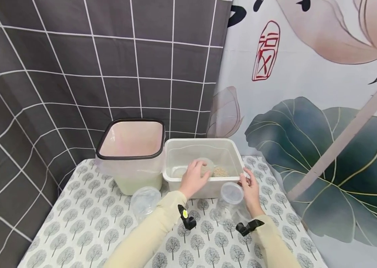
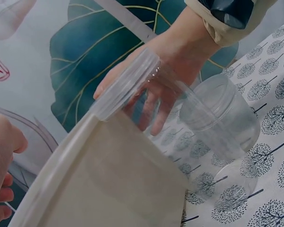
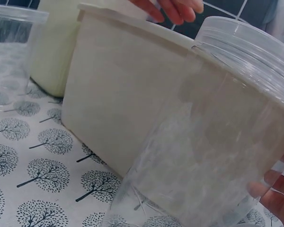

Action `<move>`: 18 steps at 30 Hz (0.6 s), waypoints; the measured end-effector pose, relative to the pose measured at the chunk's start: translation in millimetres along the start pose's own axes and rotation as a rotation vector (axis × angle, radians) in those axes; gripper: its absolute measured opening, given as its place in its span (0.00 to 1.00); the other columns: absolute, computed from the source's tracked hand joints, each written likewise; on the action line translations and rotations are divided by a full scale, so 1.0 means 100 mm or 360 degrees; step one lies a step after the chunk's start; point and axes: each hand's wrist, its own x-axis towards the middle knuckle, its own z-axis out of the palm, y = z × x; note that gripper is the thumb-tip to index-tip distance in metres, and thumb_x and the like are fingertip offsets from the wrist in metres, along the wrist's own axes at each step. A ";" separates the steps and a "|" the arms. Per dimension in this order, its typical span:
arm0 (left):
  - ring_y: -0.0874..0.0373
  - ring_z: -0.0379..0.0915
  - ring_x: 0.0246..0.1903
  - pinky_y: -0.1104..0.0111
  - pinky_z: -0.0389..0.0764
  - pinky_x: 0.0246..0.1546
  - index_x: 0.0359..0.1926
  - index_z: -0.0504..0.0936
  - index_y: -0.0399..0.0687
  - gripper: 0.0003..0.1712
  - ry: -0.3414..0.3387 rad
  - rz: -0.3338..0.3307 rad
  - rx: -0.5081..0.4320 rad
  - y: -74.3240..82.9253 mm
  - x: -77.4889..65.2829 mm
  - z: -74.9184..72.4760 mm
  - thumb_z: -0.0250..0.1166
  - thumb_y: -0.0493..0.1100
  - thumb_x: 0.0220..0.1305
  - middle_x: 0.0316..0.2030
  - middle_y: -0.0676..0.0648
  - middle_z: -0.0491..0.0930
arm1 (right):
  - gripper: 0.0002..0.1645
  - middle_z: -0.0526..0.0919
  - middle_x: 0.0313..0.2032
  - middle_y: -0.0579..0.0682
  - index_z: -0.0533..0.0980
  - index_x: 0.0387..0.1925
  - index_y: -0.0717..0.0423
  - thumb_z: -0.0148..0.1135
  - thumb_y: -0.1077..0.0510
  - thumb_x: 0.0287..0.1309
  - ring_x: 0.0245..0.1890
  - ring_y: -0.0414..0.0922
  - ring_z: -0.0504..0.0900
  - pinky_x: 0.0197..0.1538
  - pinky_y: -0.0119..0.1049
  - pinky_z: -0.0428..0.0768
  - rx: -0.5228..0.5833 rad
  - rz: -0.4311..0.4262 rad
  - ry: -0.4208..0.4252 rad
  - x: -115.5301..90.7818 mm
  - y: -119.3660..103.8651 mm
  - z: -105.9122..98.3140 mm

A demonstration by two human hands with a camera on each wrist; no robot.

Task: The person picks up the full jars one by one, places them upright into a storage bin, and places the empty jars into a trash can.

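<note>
My left hand (image 1: 195, 178) reaches over the front rim of a white plastic bin (image 1: 205, 188), fingers bent and thumb apart. Beneath it in the bin lies a pale round translucent thing (image 1: 207, 162), partly covered by the fingers; a pile of beige grains (image 1: 220, 172) is beside it. Nothing plainly shows between the left fingers (image 3: 173, 9). At the bin's front right corner, my right hand (image 1: 252, 195) has its fingers loosely extended near the rim. A clear lidded jar (image 1: 231, 195) stands just left of it; the right fingers (image 2: 163, 106) show behind that jar's lid (image 2: 128, 85).
A second clear container (image 2: 222, 116) stands near the right hand. Another clear jar (image 1: 145, 203) is on the left side of the tree-print cloth (image 1: 111, 236). A tall black-rimmed waste bin (image 1: 138, 176) with a liner adjoins the white bin. Curtains hang behind.
</note>
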 end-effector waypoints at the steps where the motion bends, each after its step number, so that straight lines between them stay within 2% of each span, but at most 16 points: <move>1: 0.51 0.66 0.56 0.58 0.74 0.51 0.52 0.74 0.44 0.21 0.0010 0.0006 -0.0004 0.00 -0.01 -0.02 0.60 0.49 0.62 0.55 0.45 0.70 | 0.31 0.75 0.50 0.62 0.60 0.67 0.45 0.46 0.41 0.66 0.49 0.58 0.76 0.40 0.23 0.73 -0.0004 0.0000 -0.0007 0.00 0.00 -0.01; 8: 0.52 0.66 0.56 0.59 0.73 0.52 0.52 0.74 0.45 0.21 0.0050 0.0017 -0.0007 -0.01 -0.10 -0.14 0.59 0.51 0.62 0.54 0.47 0.70 | 0.33 0.75 0.51 0.63 0.57 0.68 0.45 0.45 0.40 0.66 0.47 0.55 0.77 0.41 0.26 0.74 -0.0077 -0.0004 -0.0097 0.00 -0.03 -0.05; 14: 0.52 0.66 0.55 0.59 0.72 0.52 0.51 0.75 0.45 0.20 0.0111 0.0060 0.0006 -0.04 -0.16 -0.24 0.61 0.49 0.61 0.55 0.45 0.71 | 0.34 0.74 0.53 0.64 0.54 0.70 0.46 0.44 0.40 0.66 0.45 0.48 0.79 0.40 0.30 0.77 -0.0099 0.0006 -0.0161 0.00 -0.04 -0.09; 18: 0.52 0.66 0.56 0.59 0.72 0.53 0.51 0.75 0.46 0.20 0.0157 0.0065 0.0040 -0.09 -0.22 -0.32 0.61 0.49 0.61 0.55 0.46 0.71 | 0.35 0.73 0.54 0.65 0.52 0.70 0.44 0.43 0.40 0.66 0.50 0.55 0.77 0.41 0.27 0.76 -0.0074 0.0020 -0.0195 -0.02 -0.05 -0.10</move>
